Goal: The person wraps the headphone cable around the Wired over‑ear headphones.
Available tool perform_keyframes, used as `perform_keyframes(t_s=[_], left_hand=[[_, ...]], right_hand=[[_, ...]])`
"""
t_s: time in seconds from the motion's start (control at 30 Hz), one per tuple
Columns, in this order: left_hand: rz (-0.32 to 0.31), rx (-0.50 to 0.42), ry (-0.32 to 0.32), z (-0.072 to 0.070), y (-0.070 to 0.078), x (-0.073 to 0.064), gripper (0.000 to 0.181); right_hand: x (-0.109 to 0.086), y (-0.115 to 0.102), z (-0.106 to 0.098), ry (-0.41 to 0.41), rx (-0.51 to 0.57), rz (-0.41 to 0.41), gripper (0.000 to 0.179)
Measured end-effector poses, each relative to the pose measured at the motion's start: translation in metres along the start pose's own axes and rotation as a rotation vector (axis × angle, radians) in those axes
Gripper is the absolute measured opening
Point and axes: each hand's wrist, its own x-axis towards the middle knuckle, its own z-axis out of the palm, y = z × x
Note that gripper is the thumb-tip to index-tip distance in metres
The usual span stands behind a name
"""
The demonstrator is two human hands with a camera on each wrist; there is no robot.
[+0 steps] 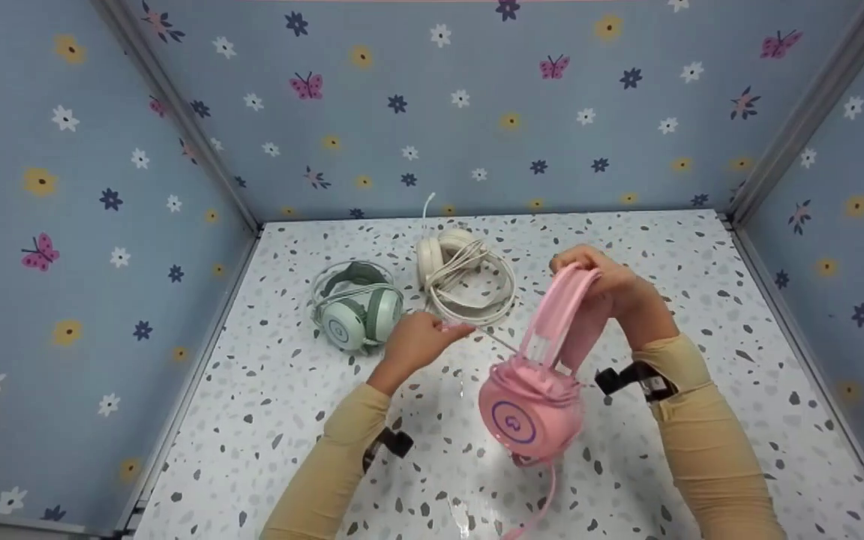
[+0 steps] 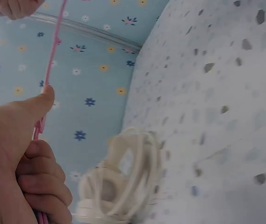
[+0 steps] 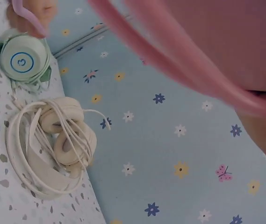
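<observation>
My right hand (image 1: pixel 603 276) grips the headband of a pair of pink headphones (image 1: pixel 531 405), which hang tilted over the speckled table with one round ear cup facing me. Pink cable is wound about the headphones near the ear cups, and a loose length (image 1: pixel 548 502) trails down toward the front. With thumb and curled fingers my left hand (image 1: pixel 418 339) holds a part of the pink cable (image 2: pixel 54 49), stretched taut toward the headphones. In the right wrist view the pink headband (image 3: pixel 189 70) fills the upper right.
Green headphones (image 1: pixel 357 311) with wrapped cable lie just left of my left hand. Cream headphones (image 1: pixel 469 274) with a coiled cable lie behind it, one cable end sticking up. Flowered panels (image 1: pixel 432 112) wall in the speckled table (image 1: pixel 252 465) at the back and sides.
</observation>
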Motion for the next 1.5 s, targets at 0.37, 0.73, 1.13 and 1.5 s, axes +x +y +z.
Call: perform_keyframes(t_s=[0.37, 0.73, 1.13, 1.5], left_hand=[[0.115, -0.095, -0.019, -0.064, 0.039, -0.012, 0.042], [0.001, -0.79, -0.103, -0.03, 0.034, -0.039, 0.026], [-0.132, -1.077, 0.025, 0.017, 0.041, -0.038, 0.027], [-0.223, -1.548, 0.169, 0.046, 0.058, -0.027, 0.007]], right_hand=[[0.016, 0.009, 0.007, 0.6, -1.057, 0.382, 0.015], [0.011, 0.037, 0.01, 1.177, -1.355, 0.272, 0.01], [0.013, 0.053, 0.037, 1.294, -1.48, -0.084, 0.007], [0.012, 0.092, 0.071, 1.278, -1.705, -0.473, 0.014]])
